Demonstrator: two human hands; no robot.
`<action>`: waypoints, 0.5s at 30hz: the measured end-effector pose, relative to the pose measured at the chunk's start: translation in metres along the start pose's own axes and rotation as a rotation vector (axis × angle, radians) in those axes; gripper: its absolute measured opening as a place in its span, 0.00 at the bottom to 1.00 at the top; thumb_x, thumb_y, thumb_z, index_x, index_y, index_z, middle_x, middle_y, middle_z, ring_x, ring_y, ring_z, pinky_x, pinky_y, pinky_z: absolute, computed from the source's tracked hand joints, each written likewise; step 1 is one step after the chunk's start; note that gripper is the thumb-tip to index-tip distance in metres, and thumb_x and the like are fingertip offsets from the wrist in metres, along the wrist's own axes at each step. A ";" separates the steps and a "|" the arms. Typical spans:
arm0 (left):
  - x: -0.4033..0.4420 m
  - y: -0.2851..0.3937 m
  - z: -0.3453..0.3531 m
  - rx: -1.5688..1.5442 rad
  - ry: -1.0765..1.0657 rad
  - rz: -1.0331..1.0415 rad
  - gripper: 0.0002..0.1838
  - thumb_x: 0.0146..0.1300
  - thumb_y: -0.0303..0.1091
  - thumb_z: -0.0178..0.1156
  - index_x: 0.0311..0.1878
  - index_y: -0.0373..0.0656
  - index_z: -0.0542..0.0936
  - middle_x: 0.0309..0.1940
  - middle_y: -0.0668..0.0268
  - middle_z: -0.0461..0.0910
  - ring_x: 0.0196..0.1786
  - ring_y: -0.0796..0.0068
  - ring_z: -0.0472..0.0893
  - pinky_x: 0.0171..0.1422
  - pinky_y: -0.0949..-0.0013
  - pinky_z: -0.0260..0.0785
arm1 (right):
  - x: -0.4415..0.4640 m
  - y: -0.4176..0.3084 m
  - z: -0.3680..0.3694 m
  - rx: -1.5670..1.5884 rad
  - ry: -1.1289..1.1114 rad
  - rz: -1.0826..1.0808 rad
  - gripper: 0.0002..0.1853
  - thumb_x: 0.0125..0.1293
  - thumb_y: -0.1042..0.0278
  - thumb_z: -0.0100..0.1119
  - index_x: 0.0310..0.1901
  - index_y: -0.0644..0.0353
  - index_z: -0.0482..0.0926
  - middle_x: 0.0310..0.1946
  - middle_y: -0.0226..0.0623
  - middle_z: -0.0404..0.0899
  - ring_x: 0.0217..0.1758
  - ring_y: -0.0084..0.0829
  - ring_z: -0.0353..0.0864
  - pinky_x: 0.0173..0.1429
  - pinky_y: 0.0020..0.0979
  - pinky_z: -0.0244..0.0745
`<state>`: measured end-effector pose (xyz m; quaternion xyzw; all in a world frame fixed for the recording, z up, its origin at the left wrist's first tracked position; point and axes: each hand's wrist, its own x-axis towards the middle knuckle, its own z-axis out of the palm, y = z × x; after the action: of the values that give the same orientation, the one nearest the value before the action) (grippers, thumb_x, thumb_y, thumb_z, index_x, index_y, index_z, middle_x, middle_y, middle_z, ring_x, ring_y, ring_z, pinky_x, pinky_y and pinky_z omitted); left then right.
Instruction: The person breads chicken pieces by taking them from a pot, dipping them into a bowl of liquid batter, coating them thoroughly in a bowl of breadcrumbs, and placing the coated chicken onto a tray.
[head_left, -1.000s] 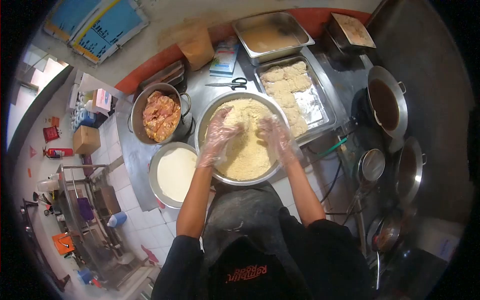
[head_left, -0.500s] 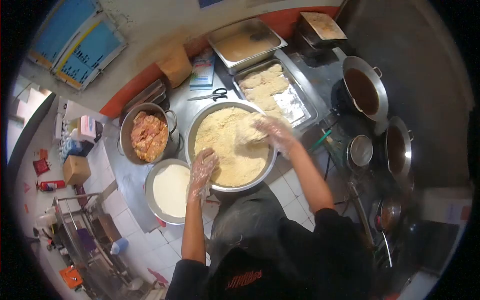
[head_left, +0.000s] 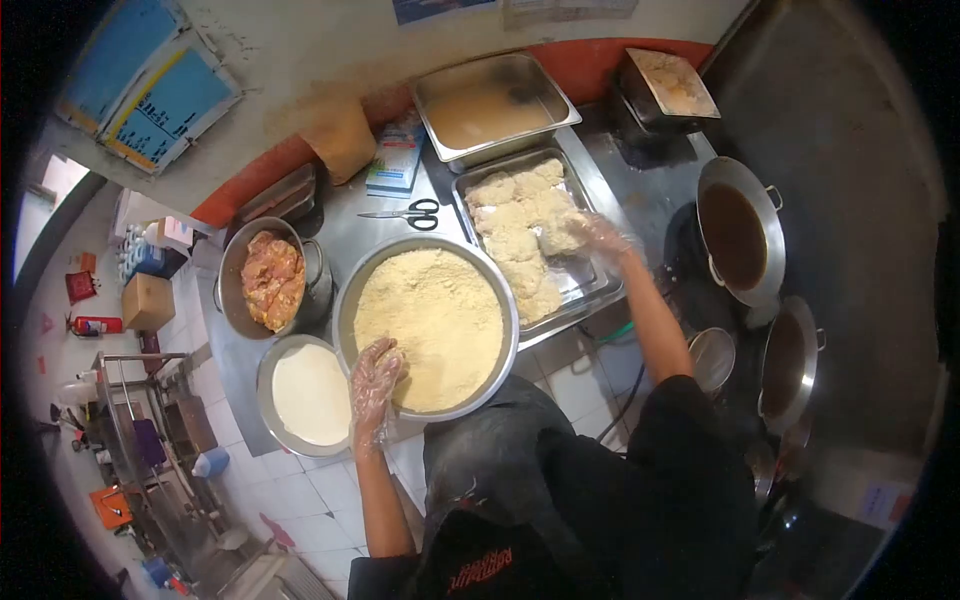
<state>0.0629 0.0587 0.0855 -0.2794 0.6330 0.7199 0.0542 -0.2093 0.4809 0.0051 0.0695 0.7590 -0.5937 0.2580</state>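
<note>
My right hand (head_left: 603, 238), in a clear plastic glove, grips a crumb-coated piece of meat (head_left: 562, 236) over the metal tray (head_left: 590, 280). Several other breaded pieces (head_left: 515, 235) lie in that tray, mostly along its left side. My left hand (head_left: 376, 382), also gloved, rests at the lower left rim of a large round bowl of pale crumbs (head_left: 430, 315). Its fingers are extended and slightly bent, with nothing visible in them. Left of that bowl are a bowl of creamy white batter (head_left: 312, 393) and a pot of raw marinated meat (head_left: 272, 280).
Black-handled scissors (head_left: 408, 214) and a blue-white box (head_left: 397, 160) lie behind the crumb bowl. A deep steel pan of cloudy liquid (head_left: 490, 112) stands at the back. On the right are two woks of brown liquid (head_left: 735, 235) and a strainer (head_left: 712, 358).
My right hand has carried the coated piece from the crumb bowl rightward to the tray. My left hand has drawn back toward the bowl's rim. The whole view has shifted somewhat.
</note>
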 end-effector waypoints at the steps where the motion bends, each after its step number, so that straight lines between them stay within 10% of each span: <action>1: 0.000 0.001 0.007 0.000 0.010 -0.003 0.28 0.69 0.35 0.68 0.68 0.36 0.73 0.62 0.57 0.77 0.58 0.67 0.81 0.57 0.66 0.80 | 0.006 0.005 0.003 -0.069 0.010 -0.011 0.34 0.68 0.47 0.68 0.67 0.63 0.74 0.60 0.40 0.81 0.60 0.35 0.81 0.61 0.39 0.79; 4: 0.000 0.009 0.027 -0.023 0.015 0.013 0.28 0.69 0.35 0.68 0.68 0.36 0.72 0.63 0.57 0.77 0.57 0.67 0.82 0.56 0.65 0.81 | 0.063 0.057 -0.013 -0.439 0.036 -0.087 0.35 0.66 0.43 0.69 0.64 0.63 0.77 0.54 0.42 0.84 0.57 0.34 0.82 0.56 0.36 0.80; 15: 0.008 0.015 0.048 -0.033 0.066 0.017 0.29 0.69 0.35 0.68 0.69 0.36 0.71 0.62 0.57 0.78 0.58 0.65 0.83 0.57 0.64 0.82 | 0.097 0.108 0.007 0.042 0.289 -0.131 0.21 0.69 0.55 0.68 0.55 0.63 0.83 0.43 0.34 0.87 0.44 0.23 0.82 0.48 0.30 0.79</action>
<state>0.0334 0.0992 0.0967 -0.2986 0.6247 0.7212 0.0226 -0.2458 0.4860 -0.1358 0.1100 0.7785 -0.6088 0.1055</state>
